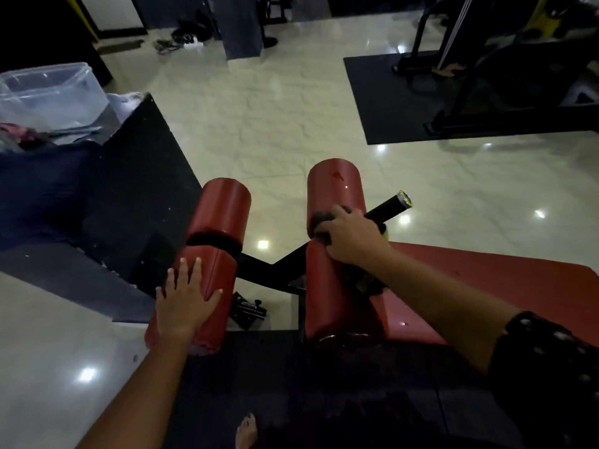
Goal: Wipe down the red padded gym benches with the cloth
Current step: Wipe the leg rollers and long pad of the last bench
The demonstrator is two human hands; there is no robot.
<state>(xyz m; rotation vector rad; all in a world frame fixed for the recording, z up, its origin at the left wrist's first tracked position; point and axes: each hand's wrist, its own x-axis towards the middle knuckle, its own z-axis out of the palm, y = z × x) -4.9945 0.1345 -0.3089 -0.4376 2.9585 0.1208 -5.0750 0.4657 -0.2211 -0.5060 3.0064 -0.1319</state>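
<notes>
Two red padded rollers stand on a black frame in front of me. My left hand [186, 296] rests flat, fingers straight, on the near half of the left roller [220, 215]. My right hand [348, 236] grips a dark cloth [321, 218] and presses it against the middle of the right roller [334, 186]. The red bench pad [492, 286] stretches to the right, partly hidden under my right forearm. A small scuff marks the top of the right roller.
A black handle with a yellow end cap [390, 205] sticks out right of the right roller. A clear plastic tub [48, 92] sits on a black-covered surface at left. A black floor mat [389, 102] with a dark machine lies far right. My bare foot [246, 431] shows below.
</notes>
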